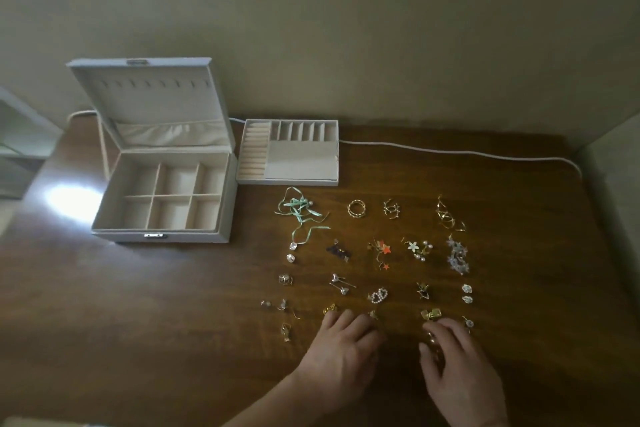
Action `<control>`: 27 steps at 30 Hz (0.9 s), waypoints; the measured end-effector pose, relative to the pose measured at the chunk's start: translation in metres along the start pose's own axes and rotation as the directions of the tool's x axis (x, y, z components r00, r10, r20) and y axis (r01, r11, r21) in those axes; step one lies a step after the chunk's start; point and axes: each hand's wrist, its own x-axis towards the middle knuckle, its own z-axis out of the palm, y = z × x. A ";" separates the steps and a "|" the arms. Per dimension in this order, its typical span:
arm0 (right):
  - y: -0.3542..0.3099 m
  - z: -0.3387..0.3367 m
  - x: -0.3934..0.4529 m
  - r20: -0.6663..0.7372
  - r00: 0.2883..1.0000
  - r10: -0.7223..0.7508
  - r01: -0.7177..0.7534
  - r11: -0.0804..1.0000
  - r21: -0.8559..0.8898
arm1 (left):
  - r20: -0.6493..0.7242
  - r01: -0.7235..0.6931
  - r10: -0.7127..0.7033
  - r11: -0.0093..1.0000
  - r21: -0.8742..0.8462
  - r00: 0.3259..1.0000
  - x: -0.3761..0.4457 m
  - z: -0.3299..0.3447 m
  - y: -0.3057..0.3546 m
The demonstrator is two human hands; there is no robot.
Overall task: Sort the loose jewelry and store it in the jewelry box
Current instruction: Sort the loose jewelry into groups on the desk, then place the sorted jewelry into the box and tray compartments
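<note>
The white jewelry box (162, 236) stands open at the left, its lid up and its beige compartments bare. Its lift-out tray (301, 180) sits beside it on the right. Loose jewelry lies in rows on the wooden table: a green ribbon necklace (301, 215), gold rings (356, 209), a star piece (381, 250), a pearl heart (378, 295). My left hand (343, 347) lies palm down, its fingertips by a small gold earring (329, 309). My right hand (457, 364) has curled fingers and seems to pinch a small gold piece (433, 340), just below a yellow-green earring (429, 314).
A white cable (450, 151) runs along the table's back edge by the wall. A bright glare spot (69, 198) lies left of the box. The table's right edge (602, 253) sits close to the outer jewelry column. Bare wood lies in front of the box.
</note>
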 end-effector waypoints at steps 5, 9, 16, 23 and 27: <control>-0.040 -0.021 0.033 0.001 0.991 -0.135 0.135 0.989 0.055 | -0.199 0.191 -0.221 0.969 -0.158 0.955 -0.001 -0.039 -0.033; -0.103 -0.031 0.067 0.025 0.963 -0.268 0.266 0.962 0.053 | -0.310 0.345 -0.385 0.922 -0.175 0.869 -0.009 -0.079 -0.093; -0.194 -0.034 0.129 0.146 0.917 -0.370 0.389 0.911 -0.137 | -0.323 0.399 -0.378 0.917 -0.001 0.868 -0.022 -0.114 -0.184; -0.220 -0.022 0.193 0.297 0.854 -0.428 0.512 0.797 -0.320 | -0.496 0.261 -0.279 0.959 -0.107 0.822 -0.053 -0.145 -0.242; -0.220 -0.019 0.202 0.328 0.828 -0.454 0.545 0.789 -0.283 | -0.613 0.540 -0.505 0.829 -0.148 0.608 -0.091 -0.173 -0.297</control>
